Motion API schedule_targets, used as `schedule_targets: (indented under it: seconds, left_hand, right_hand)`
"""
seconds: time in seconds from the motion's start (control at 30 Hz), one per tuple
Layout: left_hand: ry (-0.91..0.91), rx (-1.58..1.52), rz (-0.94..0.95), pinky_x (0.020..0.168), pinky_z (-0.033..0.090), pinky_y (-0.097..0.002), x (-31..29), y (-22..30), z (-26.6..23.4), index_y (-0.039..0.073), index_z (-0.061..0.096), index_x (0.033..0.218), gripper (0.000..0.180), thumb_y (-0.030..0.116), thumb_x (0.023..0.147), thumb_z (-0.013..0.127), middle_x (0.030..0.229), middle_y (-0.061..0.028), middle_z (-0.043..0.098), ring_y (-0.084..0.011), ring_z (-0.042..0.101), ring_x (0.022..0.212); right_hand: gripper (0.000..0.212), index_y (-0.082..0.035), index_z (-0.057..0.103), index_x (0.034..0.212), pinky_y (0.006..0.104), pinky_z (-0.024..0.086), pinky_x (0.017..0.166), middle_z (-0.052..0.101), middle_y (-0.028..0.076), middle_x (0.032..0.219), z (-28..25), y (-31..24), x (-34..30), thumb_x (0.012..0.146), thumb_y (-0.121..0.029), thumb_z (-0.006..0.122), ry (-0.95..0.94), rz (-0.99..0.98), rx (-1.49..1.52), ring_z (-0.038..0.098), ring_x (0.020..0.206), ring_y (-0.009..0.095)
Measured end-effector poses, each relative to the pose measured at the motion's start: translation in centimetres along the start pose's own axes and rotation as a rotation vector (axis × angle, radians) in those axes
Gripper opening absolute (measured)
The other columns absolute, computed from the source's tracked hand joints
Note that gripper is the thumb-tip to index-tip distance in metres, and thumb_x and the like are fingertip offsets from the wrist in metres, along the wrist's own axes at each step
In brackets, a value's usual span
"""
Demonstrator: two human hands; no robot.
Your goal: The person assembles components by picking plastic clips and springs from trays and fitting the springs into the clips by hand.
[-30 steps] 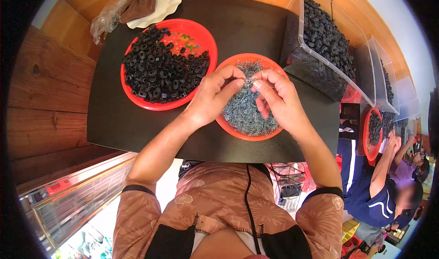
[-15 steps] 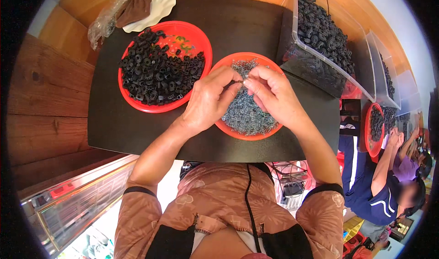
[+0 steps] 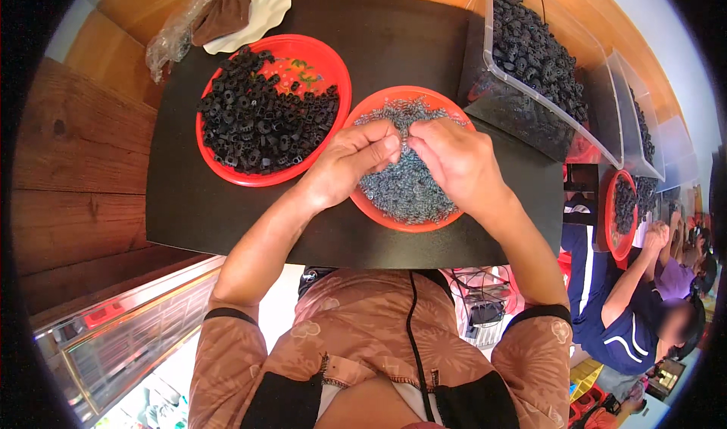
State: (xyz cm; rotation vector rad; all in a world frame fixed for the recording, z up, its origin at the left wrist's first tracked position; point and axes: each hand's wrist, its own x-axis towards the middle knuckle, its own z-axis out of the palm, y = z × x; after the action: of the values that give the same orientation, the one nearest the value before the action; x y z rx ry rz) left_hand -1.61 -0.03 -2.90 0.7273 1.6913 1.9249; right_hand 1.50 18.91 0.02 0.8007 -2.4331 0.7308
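Left hand (image 3: 352,160): fingers pressed together, contents unclear. Right hand (image 3: 462,160): fingers curled, pinch hidden. Beneath fingers: round orange plastic tray (image 3: 413,227), silvery metal bits (image 3: 409,198); best worked low.

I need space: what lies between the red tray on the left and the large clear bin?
In the head view, an orange bowl of small metal pieces, set lower in frame, with left hand and right hand over it; black tabletop shows above.
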Motion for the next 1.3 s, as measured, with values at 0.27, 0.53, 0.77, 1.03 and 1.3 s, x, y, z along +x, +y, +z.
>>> schedule_targets:
  seconds: [0.27, 0.53, 0.77, 1.03, 1.3]
  left_hand:
    - [0.09, 0.096, -0.057, 0.061, 0.038, -0.0253, -0.4, 1.1, 0.0, 0.002, 0.05, 0.07, 0.037, 0.027, 0.097, 0.046, 0.066, -0.0006, 0.045, -0.0091, 0.043, 0.065]
    - [0.174, 0.494, 0.155, 0.058, 0.04, -0.0241, -0.2, 1.3, 0.5, 0.001, 0.055, 0.089, 0.022, 0.019, 0.096, 0.047, 0.072, -0.0029, 0.052, -0.0099, 0.047, 0.063]
    - [0.253, 0.602, 0.15, 0.06, 0.043, -0.0316, -0.3, 1.1, 0.8, 0.001, 0.054, 0.09, 0.011, 0.012, 0.093, 0.051, 0.071, -0.0114, 0.052, -0.0218, 0.051, 0.063]
    - [0.248, 0.565, 0.151, 0.061, 0.043, -0.0265, -0.4, 1.4, 1.0, 0.0, 0.052, 0.089, 0.016, 0.014, 0.096, 0.049, 0.072, -0.0058, 0.051, -0.0111, 0.046, 0.065]
    - [0.178, 0.068, -0.03, 0.058, 0.035, -0.0235, -0.4, 1.5, 0.3, 0.002, 0.053, 0.089, 0.013, 0.011, 0.094, 0.046, 0.068, -0.0001, 0.044, -0.0076, 0.04, 0.064]
  right_hand:
    - [0.013, -0.003, 0.057, 0.078, 0.0395, 0.049, 0.057, 0.061, 0.015, 0.074, -1.4, -0.3, -0.4, 0.074, -0.006, 0.069, -0.098, 0.321, 0.036, 0.062, 0.067, 0.033]
    - [0.013, -0.001, 0.06, 0.085, 0.0426, 0.05, 0.065, 0.062, 0.019, 0.08, -2.6, -1.1, 0.3, 0.073, 0.002, 0.061, -0.229, 0.396, 0.117, 0.061, 0.074, 0.037]
    - [0.021, -0.002, 0.061, 0.092, 0.0418, 0.048, 0.069, 0.057, 0.017, 0.083, -2.4, -0.9, 0.0, 0.072, 0.002, 0.06, -0.336, 0.278, 0.099, 0.059, 0.075, 0.036]
    - [0.02, -0.002, 0.062, 0.085, 0.0376, 0.048, 0.065, 0.059, 0.014, 0.08, -1.3, -1.6, 0.7, 0.07, -0.011, 0.073, -0.003, 0.262, 0.257, 0.06, 0.071, 0.03]
    - [0.011, -0.002, 0.062, 0.087, 0.0334, 0.049, 0.062, 0.064, 0.012, 0.078, -0.4, -1.3, 0.3, 0.078, -0.005, 0.067, 0.089, 0.343, 0.346, 0.063, 0.07, 0.026]
